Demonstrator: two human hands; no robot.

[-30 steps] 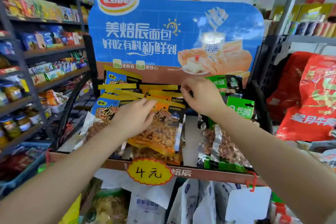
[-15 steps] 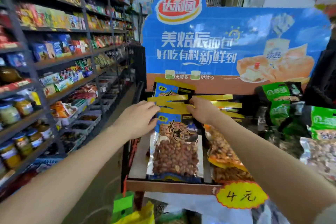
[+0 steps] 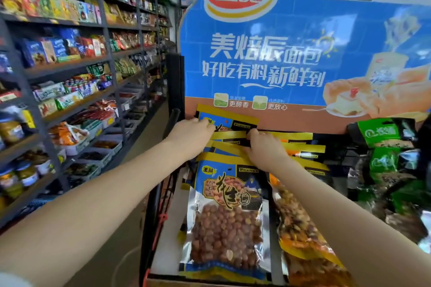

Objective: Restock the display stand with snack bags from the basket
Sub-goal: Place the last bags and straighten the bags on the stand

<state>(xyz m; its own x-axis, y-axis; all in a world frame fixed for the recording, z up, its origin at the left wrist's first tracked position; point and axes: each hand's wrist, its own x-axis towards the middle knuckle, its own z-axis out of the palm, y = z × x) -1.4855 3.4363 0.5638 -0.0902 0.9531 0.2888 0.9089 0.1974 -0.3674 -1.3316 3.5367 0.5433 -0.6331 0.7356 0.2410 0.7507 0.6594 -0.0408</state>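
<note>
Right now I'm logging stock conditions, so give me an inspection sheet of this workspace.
Surface: display stand tray, pale base bare at its left edge.
Job's things: blue peanut bags in an overlapping row; orange bags beside them; basket not seen.
Clutter: green bags at right.
Grippers: left hand and right hand on the yellow bag tops at the back.
Cables: nothing seen.
Surroundings: blue advertising board; stocked shelves along the left aisle.

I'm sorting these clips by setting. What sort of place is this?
Most likely a small grocery or convenience store: long shelves of packaged snacks line an aisle, a branded cardboard display stand holds peanut bags, and both hands are arranging them.
</note>
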